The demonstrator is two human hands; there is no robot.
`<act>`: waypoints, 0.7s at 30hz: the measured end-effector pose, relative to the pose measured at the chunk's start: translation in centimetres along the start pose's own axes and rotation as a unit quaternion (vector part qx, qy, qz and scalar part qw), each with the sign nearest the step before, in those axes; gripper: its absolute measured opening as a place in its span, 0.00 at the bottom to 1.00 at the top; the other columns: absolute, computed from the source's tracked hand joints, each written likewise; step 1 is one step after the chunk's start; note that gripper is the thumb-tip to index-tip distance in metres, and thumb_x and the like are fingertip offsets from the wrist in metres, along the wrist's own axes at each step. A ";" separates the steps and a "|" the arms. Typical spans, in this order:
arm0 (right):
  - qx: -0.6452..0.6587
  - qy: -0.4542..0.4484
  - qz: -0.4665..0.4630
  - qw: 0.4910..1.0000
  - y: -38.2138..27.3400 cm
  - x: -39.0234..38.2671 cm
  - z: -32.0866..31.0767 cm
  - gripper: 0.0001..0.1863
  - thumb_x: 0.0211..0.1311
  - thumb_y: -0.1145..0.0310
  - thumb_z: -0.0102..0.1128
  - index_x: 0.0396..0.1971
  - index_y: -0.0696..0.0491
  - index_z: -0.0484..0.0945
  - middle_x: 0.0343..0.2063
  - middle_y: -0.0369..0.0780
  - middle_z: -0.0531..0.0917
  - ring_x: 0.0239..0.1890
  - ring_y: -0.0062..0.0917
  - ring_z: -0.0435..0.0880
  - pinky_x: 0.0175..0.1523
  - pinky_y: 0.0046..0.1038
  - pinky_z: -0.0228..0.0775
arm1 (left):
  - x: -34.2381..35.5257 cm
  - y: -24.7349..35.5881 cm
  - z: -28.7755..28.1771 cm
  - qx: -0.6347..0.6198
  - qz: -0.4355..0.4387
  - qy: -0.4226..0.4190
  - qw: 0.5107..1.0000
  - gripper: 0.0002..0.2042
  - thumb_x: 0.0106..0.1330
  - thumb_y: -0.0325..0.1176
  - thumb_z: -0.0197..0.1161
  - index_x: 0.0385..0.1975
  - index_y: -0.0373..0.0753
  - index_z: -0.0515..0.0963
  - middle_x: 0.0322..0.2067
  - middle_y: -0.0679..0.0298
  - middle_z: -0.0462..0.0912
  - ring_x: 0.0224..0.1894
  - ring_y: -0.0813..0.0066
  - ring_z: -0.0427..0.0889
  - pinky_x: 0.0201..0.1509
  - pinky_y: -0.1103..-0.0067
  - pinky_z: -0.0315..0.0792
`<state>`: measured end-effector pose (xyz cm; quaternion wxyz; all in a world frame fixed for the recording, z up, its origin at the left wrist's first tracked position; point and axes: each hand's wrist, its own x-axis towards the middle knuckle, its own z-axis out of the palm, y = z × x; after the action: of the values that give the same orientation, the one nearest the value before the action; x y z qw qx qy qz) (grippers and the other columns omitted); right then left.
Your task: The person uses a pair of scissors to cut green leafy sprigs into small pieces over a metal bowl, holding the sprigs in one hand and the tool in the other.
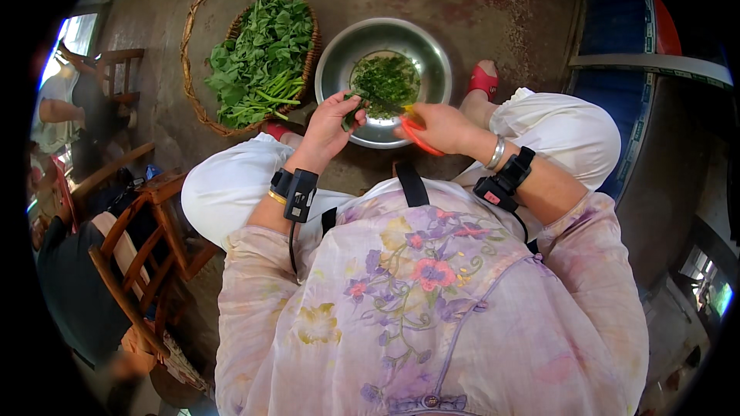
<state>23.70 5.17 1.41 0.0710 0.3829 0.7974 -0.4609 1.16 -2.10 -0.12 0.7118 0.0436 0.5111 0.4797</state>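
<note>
Over the near rim of a steel basin (331, 50), my left hand (335, 124) pinches a small bunch of dark green leaves (352, 117). My right hand (443, 129) grips orange-handled scissors (422, 141) at the basin's near right side; their blades are hard to make out against the greens. Finely cut greens (388, 84) lie in the bottom of the basin. To the left stands a wicker basket (314, 42) with a tall hoop handle, heaped with leafy green stalks (266, 50).
My knees in white trousers (574, 127) flank the basin, a red-socked foot (484, 79) beside it. Wooden chairs (116, 277) and seated people (77, 277) are at the left. A blue panel (613, 23) with a pale rail stands at the right on the stained concrete floor (462, 0).
</note>
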 end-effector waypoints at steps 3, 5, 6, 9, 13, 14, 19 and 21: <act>-0.016 -0.007 -0.002 1.000 -0.4 0.0 -0.1 0.35 0.53 0.34 0.52 0.27 0.59 0.76 0.26 0.51 0.81 0.34 0.45 0.81 0.40 0.39 0.71 | 0.1 -0.2 -0.4 0.050 -0.003 -0.026 0.998 0.04 0.66 0.30 0.54 0.36 0.38 0.74 0.29 0.68 0.77 0.24 0.82 0.73 0.33 0.83 0.69; -0.018 -0.005 0.000 1.000 -0.3 0.0 -0.1 0.35 0.53 0.34 0.52 0.26 0.59 0.76 0.26 0.51 0.81 0.34 0.45 0.81 0.40 0.39 0.71 | 0.1 -0.1 -0.1 0.098 -0.005 -0.050 0.994 0.04 0.66 0.30 0.54 0.36 0.38 0.74 0.29 0.67 0.77 0.25 0.82 0.74 0.33 0.83 0.69; -0.027 -0.010 0.001 1.000 -0.3 0.1 -0.2 0.35 0.53 0.34 0.52 0.25 0.59 0.77 0.25 0.51 0.81 0.33 0.44 0.81 0.40 0.39 0.71 | 0.0 -0.1 0.1 0.090 -0.004 -0.048 0.995 0.05 0.66 0.31 0.54 0.35 0.38 0.74 0.29 0.67 0.77 0.25 0.81 0.74 0.32 0.82 0.69; -0.048 -0.011 -0.001 0.999 -0.7 0.0 -0.7 0.32 0.54 0.37 0.54 0.25 0.58 0.77 0.24 0.51 0.80 0.31 0.45 0.80 0.38 0.39 0.70 | -0.1 -0.2 0.2 0.092 0.007 -0.046 0.995 0.06 0.66 0.31 0.53 0.35 0.36 0.73 0.29 0.66 0.78 0.25 0.80 0.74 0.31 0.82 0.68; -0.064 0.008 0.010 0.998 -0.6 0.1 -0.9 0.29 0.55 0.40 0.55 0.23 0.57 0.77 0.22 0.50 0.80 0.30 0.45 0.80 0.36 0.40 0.70 | -0.3 0.0 1.4 0.104 0.039 -0.032 0.993 0.09 0.65 0.30 0.55 0.39 0.31 0.73 0.28 0.65 0.77 0.24 0.80 0.73 0.29 0.83 0.67; -0.064 0.009 0.012 0.998 -0.6 0.1 -1.0 0.29 0.55 0.40 0.55 0.23 0.57 0.77 0.22 0.50 0.80 0.30 0.45 0.80 0.36 0.40 0.70 | -0.3 -0.3 1.5 0.103 0.039 -0.033 0.993 0.09 0.65 0.30 0.55 0.39 0.31 0.73 0.28 0.65 0.77 0.24 0.80 0.73 0.29 0.83 0.67; -0.073 0.012 0.024 0.997 -1.0 0.0 -1.3 0.29 0.55 0.40 0.55 0.23 0.57 0.78 0.22 0.50 0.80 0.29 0.45 0.80 0.35 0.40 0.69 | 0.0 -1.4 0.8 0.368 0.150 0.044 0.916 0.09 0.63 0.29 0.57 0.39 0.31 0.73 0.23 0.69 0.76 0.21 0.86 0.70 0.24 0.87 0.63; -0.072 0.021 0.015 0.997 -1.2 0.0 -1.2 0.31 0.54 0.39 0.55 0.21 0.57 0.78 0.21 0.49 0.80 0.28 0.44 0.80 0.34 0.40 0.70 | 0.4 -1.7 0.1 0.384 0.152 0.049 0.909 0.11 0.63 0.29 0.58 0.41 0.30 0.73 0.22 0.68 0.76 0.19 0.84 0.71 0.23 0.85 0.64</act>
<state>23.22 5.76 2.92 0.0889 0.3986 0.8238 -0.3932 2.33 -2.66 -1.27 0.5328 0.3668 0.6775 0.3501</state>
